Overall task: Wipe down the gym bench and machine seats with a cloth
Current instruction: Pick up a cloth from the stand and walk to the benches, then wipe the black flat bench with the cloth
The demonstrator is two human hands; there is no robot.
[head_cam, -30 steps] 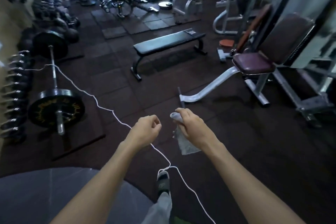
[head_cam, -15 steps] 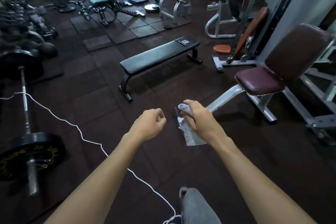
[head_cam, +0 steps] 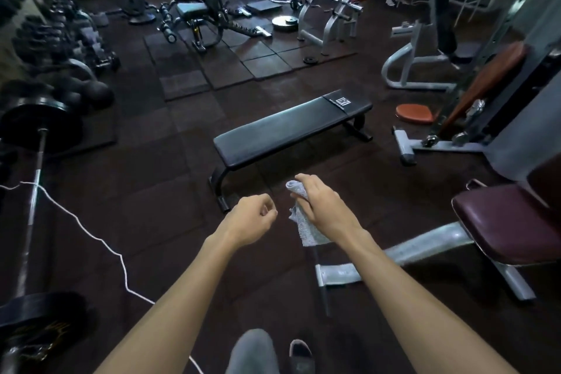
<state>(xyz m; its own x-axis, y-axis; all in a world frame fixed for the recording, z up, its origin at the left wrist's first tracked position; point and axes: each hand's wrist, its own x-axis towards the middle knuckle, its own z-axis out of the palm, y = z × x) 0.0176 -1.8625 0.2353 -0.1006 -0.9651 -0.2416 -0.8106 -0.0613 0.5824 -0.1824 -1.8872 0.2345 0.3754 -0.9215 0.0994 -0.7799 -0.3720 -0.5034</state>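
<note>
A black flat gym bench (head_cam: 288,130) stands on the dark floor just ahead of my hands, running from near left to far right. A maroon machine seat (head_cam: 504,218) on a grey steel frame sits at the right. My right hand (head_cam: 324,209) grips a grey-white cloth (head_cam: 306,228), which hangs down below the fist. My left hand (head_cam: 255,215) hovers beside it with fingers curled and holds nothing. Both hands are in the air short of the bench's near end.
A loaded barbell (head_cam: 33,191) lies on the floor at the left, with a white cord (head_cam: 100,240) trailing across the floor. Dumbbell racks (head_cam: 60,36) line the left wall. An orange-padded machine (head_cam: 473,94) stands at the right, more machines at the back.
I have walked forward: the bench and the maroon seat are nearer and larger, the barbell has slid to the left. Both hands keep the same pose, cloth still held.
</note>
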